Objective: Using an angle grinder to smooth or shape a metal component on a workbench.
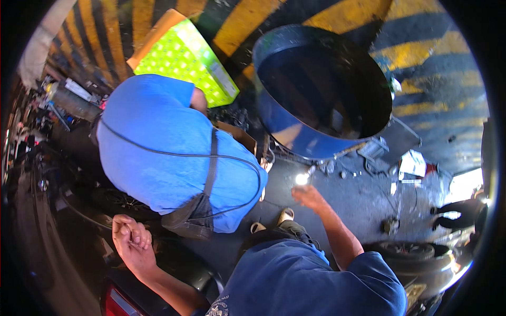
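Note:
My left hand [134, 246] is raised at the lower left, over the side of a dark car [71, 231]. Its fingers curl in toward the palm, and whatever may be between them is too small to make out. My right hand [309, 198] reaches forward at the centre, its fingers blurred. Just beyond it shines a bright white light [302, 179]; whether the hand touches it is unclear. Between my hands and to the left, a person in a blue shirt [158, 137] bends forward with a dark bag [192, 216] and a black cord across the back.
A large blue drum [295, 134] with an open top stands ahead, near a black-and-yellow striped wall [337, 21]. A bright yellow-green panel [182, 60] leans beyond the person. Wheels [406, 250] lie at the right. Tools and parts clutter the far left, and a red tail light [118, 303] is below.

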### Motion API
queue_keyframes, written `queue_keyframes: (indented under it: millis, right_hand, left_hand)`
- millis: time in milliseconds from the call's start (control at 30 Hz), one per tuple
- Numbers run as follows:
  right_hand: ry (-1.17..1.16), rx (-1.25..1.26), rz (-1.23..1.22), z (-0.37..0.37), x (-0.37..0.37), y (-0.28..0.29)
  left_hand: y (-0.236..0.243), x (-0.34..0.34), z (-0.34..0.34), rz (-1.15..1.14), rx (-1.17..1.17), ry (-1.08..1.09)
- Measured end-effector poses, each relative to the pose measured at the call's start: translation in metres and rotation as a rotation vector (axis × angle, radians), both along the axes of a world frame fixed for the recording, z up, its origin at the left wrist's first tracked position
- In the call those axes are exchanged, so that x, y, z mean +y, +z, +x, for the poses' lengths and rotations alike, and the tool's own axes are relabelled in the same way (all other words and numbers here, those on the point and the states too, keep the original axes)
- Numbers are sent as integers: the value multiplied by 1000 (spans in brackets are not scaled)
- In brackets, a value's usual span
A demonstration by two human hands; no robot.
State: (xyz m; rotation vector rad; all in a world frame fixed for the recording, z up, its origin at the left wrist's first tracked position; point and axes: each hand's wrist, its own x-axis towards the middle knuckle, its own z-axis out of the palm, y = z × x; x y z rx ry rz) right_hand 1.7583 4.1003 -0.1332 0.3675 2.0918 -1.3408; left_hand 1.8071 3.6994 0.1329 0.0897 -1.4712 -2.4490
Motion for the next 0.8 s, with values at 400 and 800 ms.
queue_keyframes:
  millis: [400,800]
  right_hand:
    - [190,564,-111,-329,-132,272]
    - [-72,193,-359,-704,-290,183]
  left_hand:
    - [-50,-40,55,-96,-240,540]
    - [-146,30,138,-78,-1181,1217]
